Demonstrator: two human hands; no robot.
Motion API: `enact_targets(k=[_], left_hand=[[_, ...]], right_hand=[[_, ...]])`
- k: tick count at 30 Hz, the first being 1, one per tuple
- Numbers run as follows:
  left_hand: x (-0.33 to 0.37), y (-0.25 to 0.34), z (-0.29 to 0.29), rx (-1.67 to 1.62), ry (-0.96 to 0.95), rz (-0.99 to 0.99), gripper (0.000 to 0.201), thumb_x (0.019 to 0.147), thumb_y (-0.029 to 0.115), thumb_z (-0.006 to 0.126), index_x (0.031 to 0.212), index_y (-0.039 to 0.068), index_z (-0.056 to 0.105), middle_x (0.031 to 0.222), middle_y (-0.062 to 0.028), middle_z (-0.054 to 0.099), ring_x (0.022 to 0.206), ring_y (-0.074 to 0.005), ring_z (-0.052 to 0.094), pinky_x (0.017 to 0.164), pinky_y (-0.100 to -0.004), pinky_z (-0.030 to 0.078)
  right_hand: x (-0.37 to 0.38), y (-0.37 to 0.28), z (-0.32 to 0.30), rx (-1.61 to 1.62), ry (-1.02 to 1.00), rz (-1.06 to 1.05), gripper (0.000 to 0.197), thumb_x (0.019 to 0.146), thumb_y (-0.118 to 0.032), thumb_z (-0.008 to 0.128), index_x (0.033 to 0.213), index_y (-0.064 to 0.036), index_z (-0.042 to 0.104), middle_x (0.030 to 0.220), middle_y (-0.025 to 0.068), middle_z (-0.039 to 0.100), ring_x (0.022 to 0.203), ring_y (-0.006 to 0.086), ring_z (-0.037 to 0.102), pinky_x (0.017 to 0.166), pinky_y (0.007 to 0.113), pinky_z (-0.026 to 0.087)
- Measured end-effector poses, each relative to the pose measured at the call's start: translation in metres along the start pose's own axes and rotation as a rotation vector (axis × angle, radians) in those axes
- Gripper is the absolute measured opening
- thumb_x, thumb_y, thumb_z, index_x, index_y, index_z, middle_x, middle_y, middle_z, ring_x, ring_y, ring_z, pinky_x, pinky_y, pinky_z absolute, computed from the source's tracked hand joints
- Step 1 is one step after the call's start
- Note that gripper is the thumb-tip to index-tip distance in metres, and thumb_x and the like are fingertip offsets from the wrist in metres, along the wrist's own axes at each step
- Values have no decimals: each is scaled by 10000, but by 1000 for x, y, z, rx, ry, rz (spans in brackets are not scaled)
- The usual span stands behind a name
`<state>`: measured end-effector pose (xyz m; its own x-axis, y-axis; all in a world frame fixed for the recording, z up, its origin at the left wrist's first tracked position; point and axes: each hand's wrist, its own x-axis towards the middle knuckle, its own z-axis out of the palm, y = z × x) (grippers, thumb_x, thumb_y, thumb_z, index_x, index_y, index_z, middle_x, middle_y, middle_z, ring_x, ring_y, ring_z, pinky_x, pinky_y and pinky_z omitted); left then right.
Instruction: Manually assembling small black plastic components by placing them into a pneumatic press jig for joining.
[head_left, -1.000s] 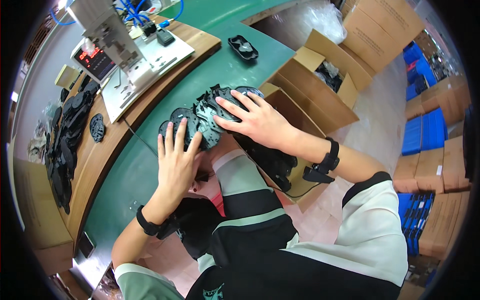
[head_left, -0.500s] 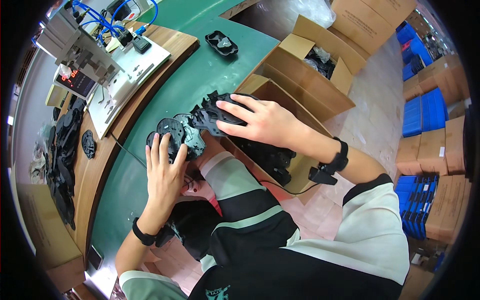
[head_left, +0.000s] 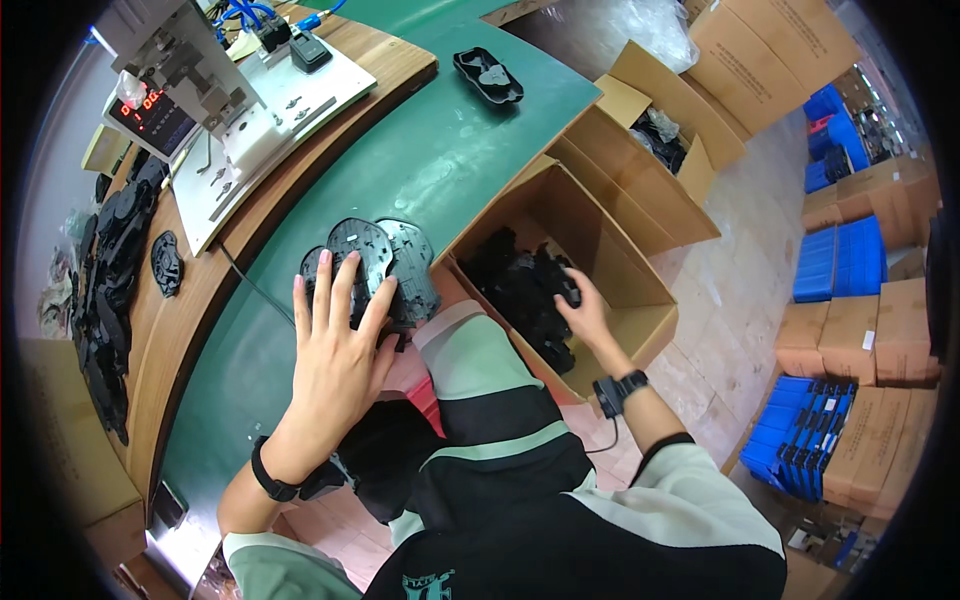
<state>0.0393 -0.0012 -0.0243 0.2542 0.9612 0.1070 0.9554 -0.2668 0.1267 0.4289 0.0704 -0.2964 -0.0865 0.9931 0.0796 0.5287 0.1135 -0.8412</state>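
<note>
1. While the left hand [head_left: 338, 355] stays spread over the dark plastic parts [head_left: 362, 248] at the near edge of the green tabletop [head_left: 430, 150], the right hand [head_left: 588, 312] has left them; a second ago both hands lay there.
2. It is now down inside an open carton [head_left: 640, 325] beside the table, fingers and thumb at the loose black pieces [head_left: 515, 290]; I cannot tell whether they close on one.
3. The hands are well apart, and the group under the left has shrunk: the parts formerly under the right hand are gone from the tabletop.
4. A black tray [head_left: 488, 76] sits farther along the green surface.
5. To the left, a curved wooden bench [head_left: 165, 360] carries a metal press [head_left: 170, 60] on a white plate [head_left: 320, 88], a heap of black parts [head_left: 105, 270] and one separate oval part [head_left: 167, 264].
6. To the right, stacked cartons [head_left: 775, 60] and blue bins [head_left: 850, 258] stand along the pale floor [head_left: 725, 260].
</note>
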Motion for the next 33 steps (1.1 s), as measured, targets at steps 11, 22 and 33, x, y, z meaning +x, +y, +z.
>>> enact_targets(k=[11,22,33], left_hand=[[-31,-19,-23,-103,269,147,934,700,105,859,1539,188,458,1678,-291,256,1541,-561,286,1237,-683,290],[-66,-132,-20,-311,462,-150,757,919,42,603,1621,57,321,1676,-236,327,1546,-410,358,1248,-529,325],[-63,-145,-9,-595,628,-184,623,934,-27,565,1539,-7,417,1498,-206,537,1368,-316,537,1089,-414,464]], right_hand=[[37,64,130,-110,-554,150,550,1010,-348,673,1526,-222,531,1333,296,665,1256,493,623,1050,505,530],[15,-154,36,168,314,-197,316,1037,-122,545,1331,-14,589,1363,185,610,1184,331,601,994,433,502],[56,-327,75,-522,-280,-1094,875,657,-394,911,1477,-340,613,1565,102,529,1453,366,475,1208,589,341]])
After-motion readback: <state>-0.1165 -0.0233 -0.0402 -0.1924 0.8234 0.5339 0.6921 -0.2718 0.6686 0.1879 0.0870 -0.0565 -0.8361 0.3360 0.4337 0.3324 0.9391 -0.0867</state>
